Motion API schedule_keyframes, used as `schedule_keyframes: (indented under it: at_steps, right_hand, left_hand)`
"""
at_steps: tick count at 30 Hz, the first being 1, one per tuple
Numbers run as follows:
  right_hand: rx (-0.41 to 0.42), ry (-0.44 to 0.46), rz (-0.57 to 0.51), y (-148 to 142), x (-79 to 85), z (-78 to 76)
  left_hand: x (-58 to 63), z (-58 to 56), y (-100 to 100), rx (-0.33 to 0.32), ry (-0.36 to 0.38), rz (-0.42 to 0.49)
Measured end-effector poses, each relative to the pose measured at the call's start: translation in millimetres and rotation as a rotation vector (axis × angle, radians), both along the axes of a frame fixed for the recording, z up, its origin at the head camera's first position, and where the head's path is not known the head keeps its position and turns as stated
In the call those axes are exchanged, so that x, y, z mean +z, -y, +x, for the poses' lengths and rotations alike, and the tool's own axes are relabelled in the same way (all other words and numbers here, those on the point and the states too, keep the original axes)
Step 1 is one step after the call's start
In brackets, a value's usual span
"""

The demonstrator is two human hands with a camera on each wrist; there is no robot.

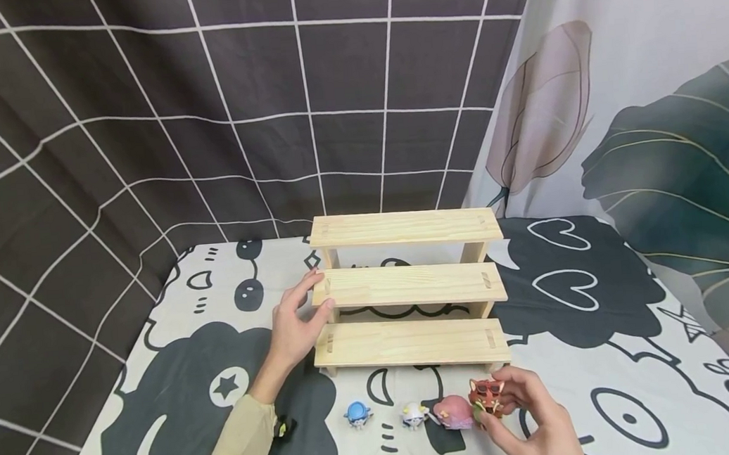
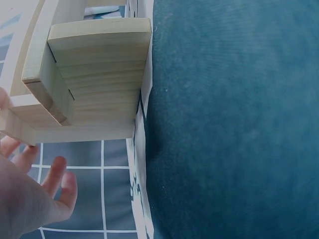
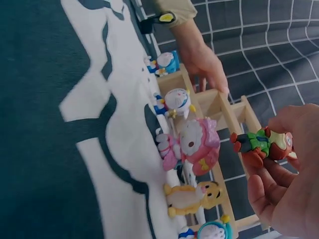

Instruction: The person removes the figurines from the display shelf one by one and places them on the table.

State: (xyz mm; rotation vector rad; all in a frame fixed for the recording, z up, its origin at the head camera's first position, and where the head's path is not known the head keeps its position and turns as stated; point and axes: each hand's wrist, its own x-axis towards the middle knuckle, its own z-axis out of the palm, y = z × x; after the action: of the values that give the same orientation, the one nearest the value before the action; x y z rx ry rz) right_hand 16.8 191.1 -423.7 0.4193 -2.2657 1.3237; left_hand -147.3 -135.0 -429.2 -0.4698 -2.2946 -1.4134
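Note:
A three-tier light wooden display stand [image 1: 406,284] stands on a patterned cloth. At the left end of its middle tier, my left hand [image 1: 294,327] grips the board between thumb and fingers; some other fingers [image 2: 56,174] hang free beside it. My right hand [image 1: 537,420] pinches a red fox figurine [image 1: 486,396] wearing sunglasses, with green clothing [image 3: 259,143] visible in the right wrist view. This figurine is off the cloth, near the stand's front right corner. Left of it are a pink-hooded figurine [image 1: 455,413], a white one [image 1: 413,415] and a blue-capped one [image 1: 357,414].
A yellow animal figurine [image 3: 192,197] and a teal-rimmed one [image 3: 212,231] show in the right wrist view. Behind the stand hangs a dark curtain [image 1: 358,143] with white grid lines; a leaf-print curtain [image 1: 671,164] hangs at the right. The cloth [image 1: 577,368] extends rightward.

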Motion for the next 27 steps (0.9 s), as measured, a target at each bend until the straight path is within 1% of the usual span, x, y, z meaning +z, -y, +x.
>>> schedule_keyframes:
  at_steps: [4,9,19,24,27]
  right_hand:
    - [-0.060,0.054,0.002,-1.7,-1.8,6.6]
    - [-0.106,0.096,0.004,-2.9,-3.7,13.1]
    - [-0.166,0.127,-0.004,-4.6,-12.4,24.3]
    - [-0.237,0.198,0.023,-3.9,-17.4,30.2]
    - [-0.264,0.238,0.025,-3.0,-22.3,32.5]
  left_hand:
    - [0.6,0.4,-0.4,-0.001,0.014,0.000]
    - [0.6,0.0,-0.4,0.000,0.021,0.002]
    - [0.9,1.0,-0.7,-0.002,0.019,0.007]
    - [0.6,0.5,-0.6,-0.003,0.017,0.007]
    - [0.2,-0.2,-0.4,-0.003,0.009,0.005]
